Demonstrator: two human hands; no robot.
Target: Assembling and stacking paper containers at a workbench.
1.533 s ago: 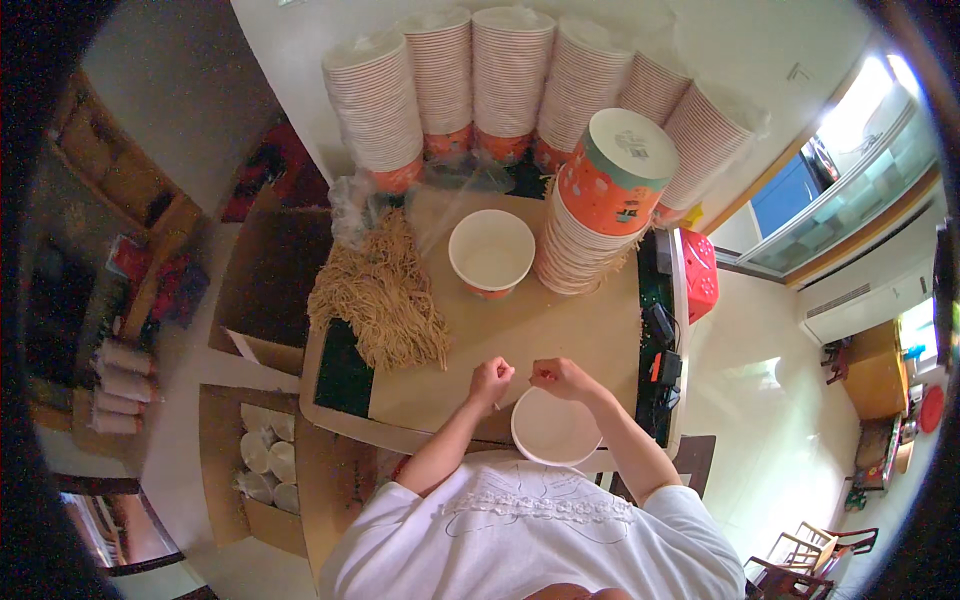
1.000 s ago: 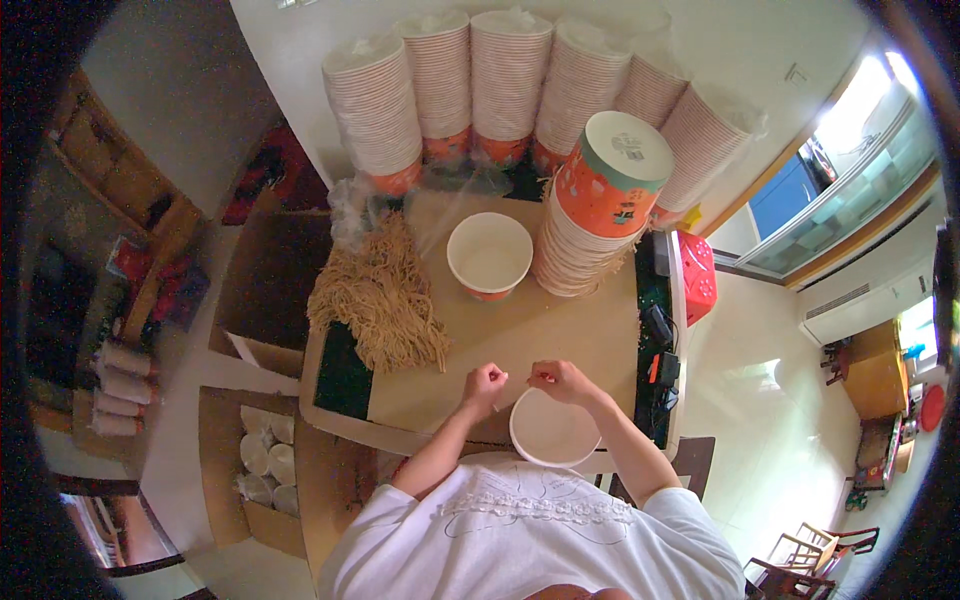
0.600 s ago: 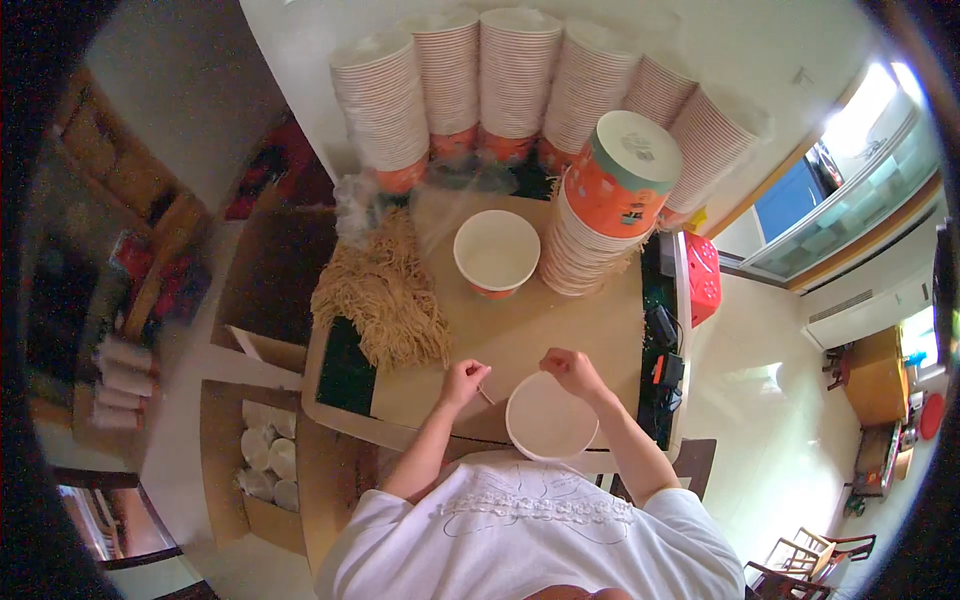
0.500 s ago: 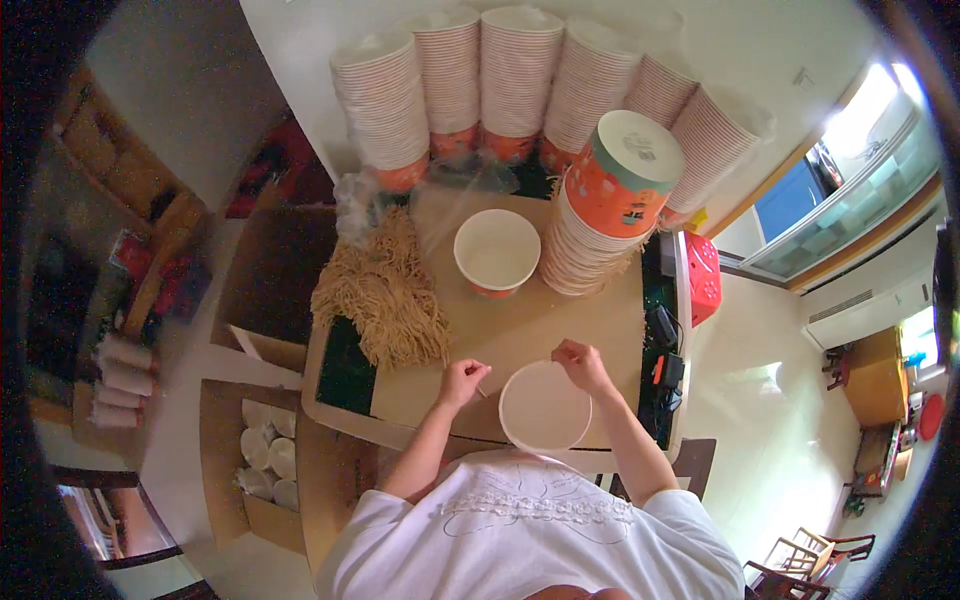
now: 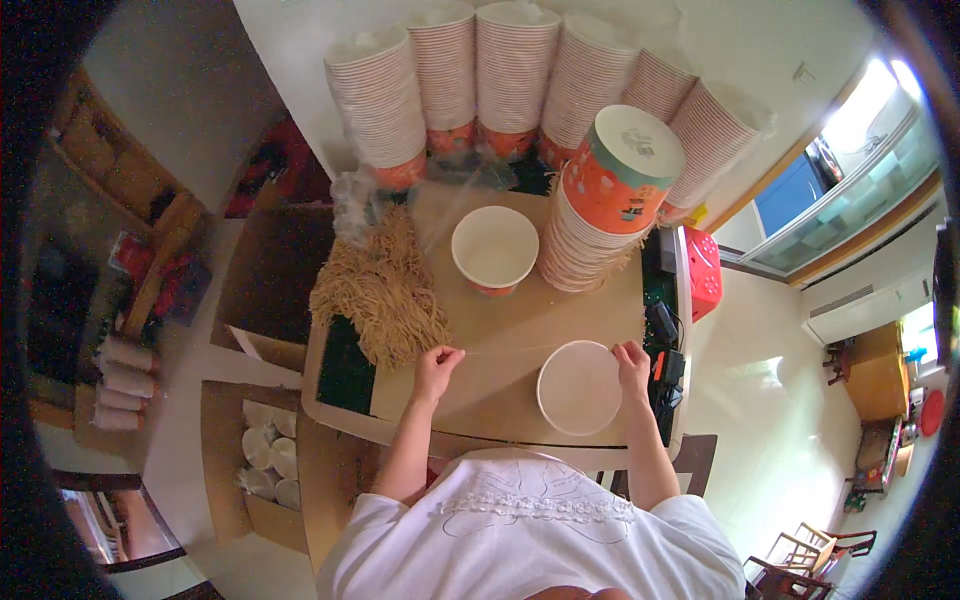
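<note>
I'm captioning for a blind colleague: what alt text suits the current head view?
A person's right hand grips the rim of a white-rimmed tub over a table, while the left hand, pinched shut, is beside a tan stringy bundle. Tall stacks of tubs line the back.

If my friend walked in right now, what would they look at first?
Probably the tall stacks of paper tubs lined along the back of the table. Next, the bright orange upside-down tub topping another stack on the right, then the shaggy heap of tan strands near the left hand.
</note>
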